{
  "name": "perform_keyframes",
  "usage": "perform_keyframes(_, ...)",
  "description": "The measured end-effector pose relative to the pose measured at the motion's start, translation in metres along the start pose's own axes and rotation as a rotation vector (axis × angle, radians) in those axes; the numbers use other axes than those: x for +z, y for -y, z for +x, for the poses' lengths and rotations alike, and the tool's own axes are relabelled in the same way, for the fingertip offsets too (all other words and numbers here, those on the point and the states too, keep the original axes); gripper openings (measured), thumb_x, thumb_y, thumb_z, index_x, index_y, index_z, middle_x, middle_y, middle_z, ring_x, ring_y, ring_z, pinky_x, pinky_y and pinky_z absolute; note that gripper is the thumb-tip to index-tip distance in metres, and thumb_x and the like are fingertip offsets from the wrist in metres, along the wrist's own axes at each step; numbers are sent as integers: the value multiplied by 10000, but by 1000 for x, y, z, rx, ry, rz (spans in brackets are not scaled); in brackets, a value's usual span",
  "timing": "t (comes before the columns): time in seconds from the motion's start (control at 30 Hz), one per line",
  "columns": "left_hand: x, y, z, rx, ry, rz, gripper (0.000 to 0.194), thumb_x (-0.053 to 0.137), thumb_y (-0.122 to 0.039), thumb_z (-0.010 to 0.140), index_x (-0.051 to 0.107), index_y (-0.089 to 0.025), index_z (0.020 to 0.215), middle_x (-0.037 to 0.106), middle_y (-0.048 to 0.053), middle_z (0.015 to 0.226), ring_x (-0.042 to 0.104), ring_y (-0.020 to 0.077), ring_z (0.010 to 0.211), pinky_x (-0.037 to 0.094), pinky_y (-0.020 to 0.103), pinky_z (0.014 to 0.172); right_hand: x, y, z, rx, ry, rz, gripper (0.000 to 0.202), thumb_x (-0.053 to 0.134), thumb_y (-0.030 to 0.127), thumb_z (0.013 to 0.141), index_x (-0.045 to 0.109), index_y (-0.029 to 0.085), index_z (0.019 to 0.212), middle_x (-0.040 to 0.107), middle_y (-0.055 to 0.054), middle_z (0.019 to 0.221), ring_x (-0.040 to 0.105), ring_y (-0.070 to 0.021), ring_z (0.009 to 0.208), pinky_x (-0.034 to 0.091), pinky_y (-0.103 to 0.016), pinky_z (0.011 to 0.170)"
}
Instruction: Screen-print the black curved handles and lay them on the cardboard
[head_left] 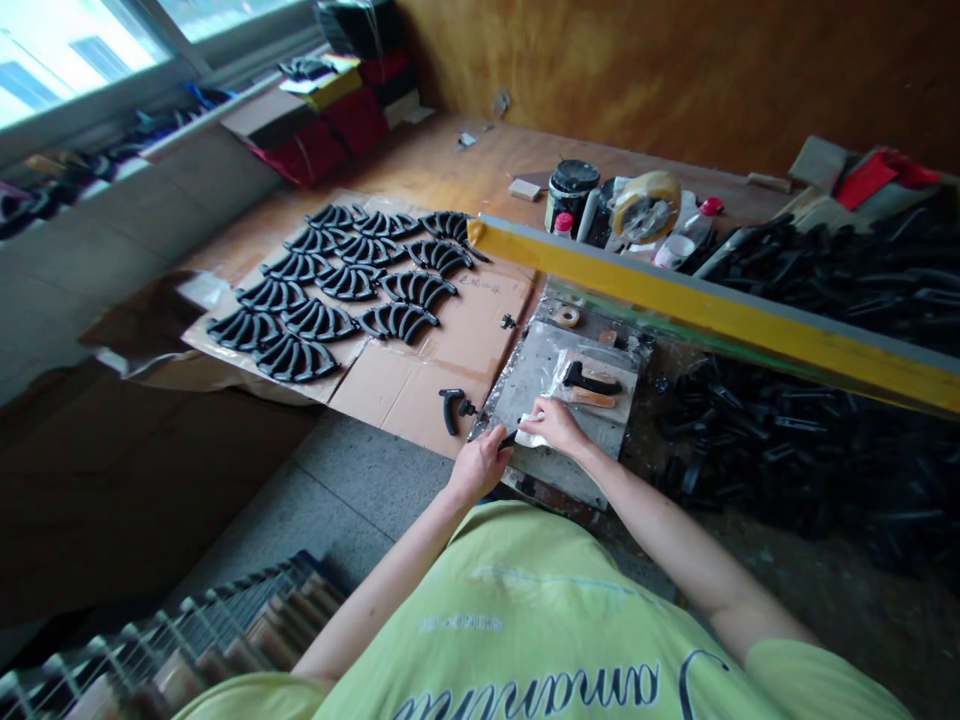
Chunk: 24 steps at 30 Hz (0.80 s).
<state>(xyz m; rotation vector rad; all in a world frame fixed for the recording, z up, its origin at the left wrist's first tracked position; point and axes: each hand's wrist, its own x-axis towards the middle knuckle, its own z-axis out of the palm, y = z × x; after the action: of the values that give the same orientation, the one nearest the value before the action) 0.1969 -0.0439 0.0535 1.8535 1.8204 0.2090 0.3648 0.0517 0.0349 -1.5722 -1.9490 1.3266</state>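
My left hand (pixel 482 462) is closed around a small black curved part (pixel 508 440), most of it hidden by the fingers. Pinched in my right hand (pixel 556 424) is a white cloth or tissue (pixel 531 430), which touches the end of that black part. Both hands are over the front of a grey work board (pixel 525 372). Just beyond them on the board lie a black handle-like part (pixel 591 380) and a tan strip (pixel 593 398). Left of the board, another black curved part (pixel 451 409) rests on the cardboard (pixel 405 385).
Rows of black curved parts (pixel 316 318) lie fanned out on the cardboard. A yellow beam (pixel 705 305) crosses the bench behind the board. Piles of black parts (pixel 780 440) are at the right. Behind the beam stand a dark can (pixel 573 185) and a tape roll (pixel 646 206).
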Motion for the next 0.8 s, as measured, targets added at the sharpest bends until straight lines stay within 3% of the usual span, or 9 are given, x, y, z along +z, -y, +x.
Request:
perform_keyframes(0.23, 3, 5, 0, 24, -18, -39, 76, 499, -272, 894, 517, -219, 945, 673, 49, 924, 646, 182, 812, 434, 255, 692, -17, -22, -25, -5, 91, 18, 206, 727, 198, 565, 530, 192, 623, 527, 65, 553, 484, -111, 557, 308, -209, 526)
perform_keyframes(0.33, 4, 6, 1, 40, -30, -60, 77, 512, -272, 884, 517, -217, 938, 675, 49, 920, 642, 188, 817, 439, 262, 698, -27, -16, -29, 1, 127, 291, 280, 721, 223, 598, 648, 190, 867, 619, 36, 690, 553, -130, 628, 397, -226, 579)
perform_keyframes(0.43, 2, 5, 1, 29, -28, -56, 84, 511, -274, 879, 520, -220, 943, 672, 49, 914, 637, 188, 808, 437, 261, 686, -31, -6, -31, -22, 138, 579, 526, 733, 266, 625, 615, 206, 1134, 671, 3, 870, 609, -153, 744, 465, -255, 662)
perform_keyframes(0.5, 1, 4, 0, 18, -21, -58, 86, 506, -274, 879, 525, -220, 944, 668, 48, 908, 635, 185, 797, 435, 259, 678, -26, -1, -32, -68, 94, 627, 592, 735, 255, 630, 584, 217, 1201, 680, -14, 970, 625, -170, 827, 486, -281, 735)
perform_keyframes(0.67, -1, 2, 0, 17, -19, -89, 104, 512, -269, 871, 552, -215, 950, 665, 50, 881, 635, 191, 789, 440, 265, 683, 3, -3, -33, -213, -75, 261, 454, 703, 154, 662, 639, 234, 1104, 673, -28, 1076, 610, -203, 1000, 438, -339, 928)
perform_keyframes(0.8, -2, 3, 0, 38, -20, -111, 127, 520, -263, 870, 564, -219, 980, 676, 49, 916, 637, 186, 808, 445, 262, 703, 20, 0, -21, -239, -138, 53, 234, 701, 192, 721, 638, 232, 942, 668, -30, 967, 608, -207, 930, 444, -324, 871)
